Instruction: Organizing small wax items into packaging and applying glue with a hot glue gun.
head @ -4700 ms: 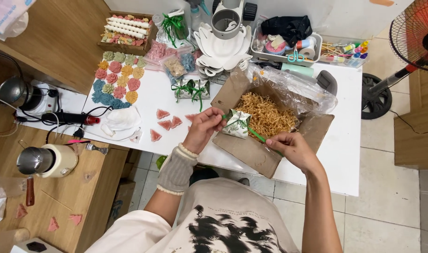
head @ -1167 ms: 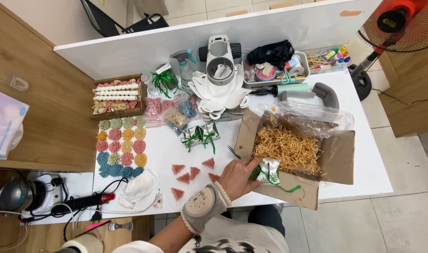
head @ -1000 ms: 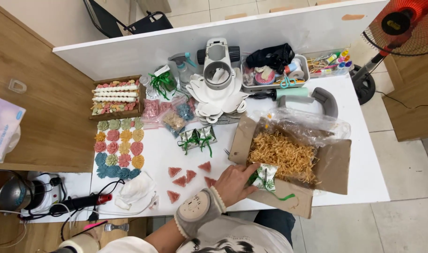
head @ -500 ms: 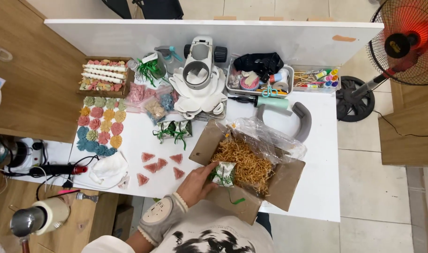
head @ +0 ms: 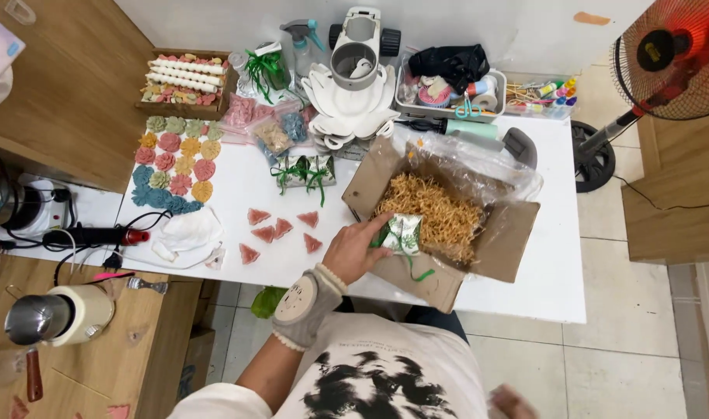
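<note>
On the tabletop (head: 238, 186), toward its right end: an open cardboard box (head: 500, 247) holding shredded filling (head: 436, 213). On that filling, at the box's near-left edge: a small wrapped packet (head: 405, 231), with the left hand (head: 353, 252) touching it from the left. Just left of the hand: wedge-shaped pieces (head: 280, 229). Behind those: another ribboned packet (head: 304, 171). Farther left: rows of flower-shaped pieces (head: 174, 167). Behind the box: a tray of supplies (head: 451, 81). Off the tabletop, right: a standing fan (head: 672, 54).

My right hand (head: 513, 403) barely shows — a blur cut off by the bottom edge, so I can't tell its grip. My left hand (head: 353, 250) covers one end of the small green-and-white wrapped packet (head: 403, 233) — fingertips hidden.
</note>
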